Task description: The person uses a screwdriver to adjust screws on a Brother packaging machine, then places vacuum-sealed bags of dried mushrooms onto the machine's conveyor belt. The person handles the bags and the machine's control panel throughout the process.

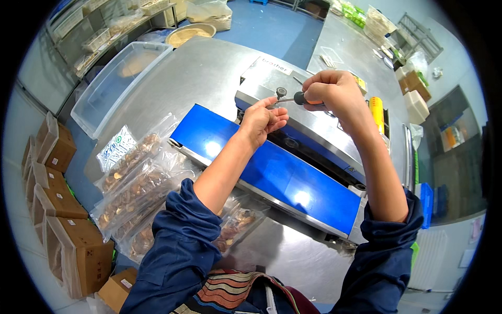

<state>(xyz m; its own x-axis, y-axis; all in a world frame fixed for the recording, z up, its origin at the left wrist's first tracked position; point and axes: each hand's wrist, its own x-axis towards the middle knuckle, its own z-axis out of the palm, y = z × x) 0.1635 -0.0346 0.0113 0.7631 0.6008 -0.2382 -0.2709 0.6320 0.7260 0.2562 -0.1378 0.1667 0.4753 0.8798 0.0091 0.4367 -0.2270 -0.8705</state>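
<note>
My right hand point(334, 93) is closed round the dark handle of a screwdriver point(300, 98), which has some orange on it. Its thin shaft points left toward my left hand point(263, 121). The left hand is palm up with fingers apart and loosely bent, the index fingertip by the shaft's tip; whether they touch I cannot tell. Both hands are above a metal bag-sealing machine point(327, 144) with a blue conveyor belt point(282, 180). A round dark knob point(281, 92) stands on the machine just behind the shaft.
Clear bags of dried brown mushroom-like pieces point(138, 183) lie left on the steel table point(209, 68). A yellow cylinder point(376, 111) stands right of the machine. Beyond the left edge are a clear plastic bin point(99, 97) and cardboard boxes point(86, 256). A second steel table point(340, 42) stands behind.
</note>
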